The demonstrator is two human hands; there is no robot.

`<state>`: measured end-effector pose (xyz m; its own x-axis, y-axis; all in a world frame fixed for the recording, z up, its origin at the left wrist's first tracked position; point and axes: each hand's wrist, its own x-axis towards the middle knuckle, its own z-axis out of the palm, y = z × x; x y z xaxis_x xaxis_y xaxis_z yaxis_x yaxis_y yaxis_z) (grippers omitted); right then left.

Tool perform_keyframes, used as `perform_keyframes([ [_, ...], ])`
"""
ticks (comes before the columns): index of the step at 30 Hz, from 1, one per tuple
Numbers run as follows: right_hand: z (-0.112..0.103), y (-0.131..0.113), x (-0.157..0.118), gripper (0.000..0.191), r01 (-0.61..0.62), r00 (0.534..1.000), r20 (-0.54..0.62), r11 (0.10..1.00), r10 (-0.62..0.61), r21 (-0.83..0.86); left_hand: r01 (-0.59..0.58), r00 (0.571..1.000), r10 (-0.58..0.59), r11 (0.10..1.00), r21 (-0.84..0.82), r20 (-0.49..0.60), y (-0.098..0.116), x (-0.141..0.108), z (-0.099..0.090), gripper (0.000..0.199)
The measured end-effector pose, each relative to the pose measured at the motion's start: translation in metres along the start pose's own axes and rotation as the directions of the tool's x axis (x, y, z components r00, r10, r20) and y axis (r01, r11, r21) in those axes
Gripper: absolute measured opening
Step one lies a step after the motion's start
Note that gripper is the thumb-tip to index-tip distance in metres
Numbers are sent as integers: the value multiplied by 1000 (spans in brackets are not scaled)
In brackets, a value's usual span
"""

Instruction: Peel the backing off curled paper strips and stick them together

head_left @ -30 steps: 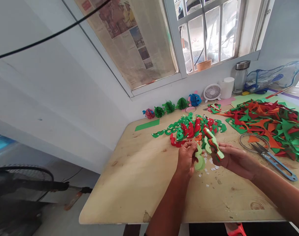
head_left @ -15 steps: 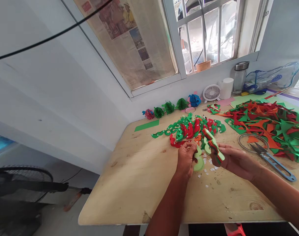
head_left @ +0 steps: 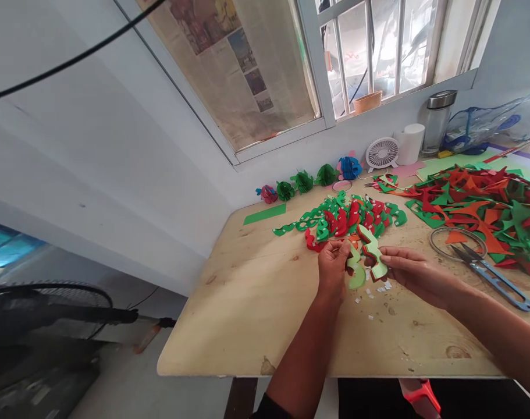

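My left hand is closed on a pale green paper cutout with a wavy, curved edge. Close beside it on the right, my right hand grips a stack of wavy paper cutouts, light green on top with red and orange layers showing at the side. Just beyond both hands lies a heap of green and red wavy cutouts, many with small white squares on them. Bits of white paper are scattered on the wooden table below the stack.
Thread snips and a ring of tape lie right of my right hand. Behind them spreads a pile of red, orange and green scraps. Honeycomb paper figures, a small white fan and a glass bottle line the wall.
My right hand has turned the stack so its light green top face shows more and its layered edge less. My left hand keeps its cutout. The whole view has shifted slightly.
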<state>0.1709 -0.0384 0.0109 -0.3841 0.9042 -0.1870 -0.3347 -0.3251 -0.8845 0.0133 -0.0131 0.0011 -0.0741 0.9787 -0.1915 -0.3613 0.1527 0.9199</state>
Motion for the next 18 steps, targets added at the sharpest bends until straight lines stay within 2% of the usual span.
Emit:
perform_keyframes([
  [6,1,2,1,28,-3,1000,-18,991,0,-133,-124,992,125,991,45,-24,-1,-2,1,42],
  [11,2,4,1,30,33,998,65,961,-16,-275,-202,979,205,976,84,-18,-1,-4,2,40],
  [14,1,5,2,34,54,995,97,941,-23,-335,-172,985,174,983,57,-20,-1,-5,4,42],
  [18,-1,5,4,39,64,996,80,931,-37,-360,-52,998,53,998,-23,24,0,-3,4,43],
])
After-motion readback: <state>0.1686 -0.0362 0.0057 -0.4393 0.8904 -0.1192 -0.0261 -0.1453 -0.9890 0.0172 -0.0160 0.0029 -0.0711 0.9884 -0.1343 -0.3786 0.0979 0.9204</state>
